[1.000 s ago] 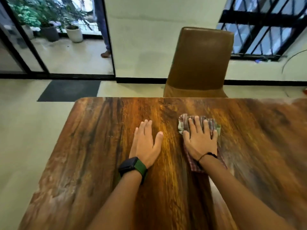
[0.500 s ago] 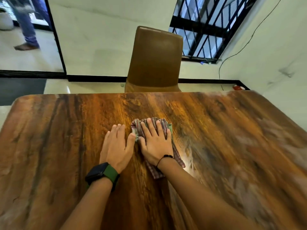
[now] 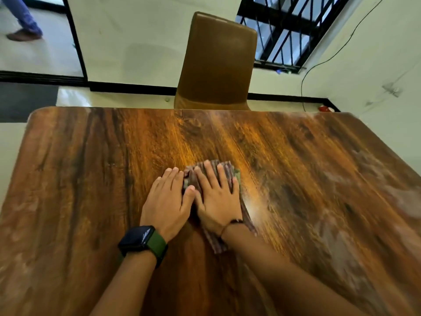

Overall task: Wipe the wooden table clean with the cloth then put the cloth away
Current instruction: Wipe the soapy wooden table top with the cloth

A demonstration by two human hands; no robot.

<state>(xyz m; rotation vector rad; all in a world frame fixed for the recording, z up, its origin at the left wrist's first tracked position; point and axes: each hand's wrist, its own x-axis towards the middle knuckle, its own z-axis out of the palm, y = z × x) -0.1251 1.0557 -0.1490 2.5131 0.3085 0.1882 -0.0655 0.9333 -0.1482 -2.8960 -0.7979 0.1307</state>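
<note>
Cloth flat mid-table, pinned under right hand with fingers spread, gripping nothing. Left hand flat and open just beside, thumb touching cloth's left edge. Bare table all round; chair against far edge.

- A checked cloth is pressed flat on the wooden table under the right hand.
- The left hand is laid flat beside it, thumb touching the cloth.
</note>
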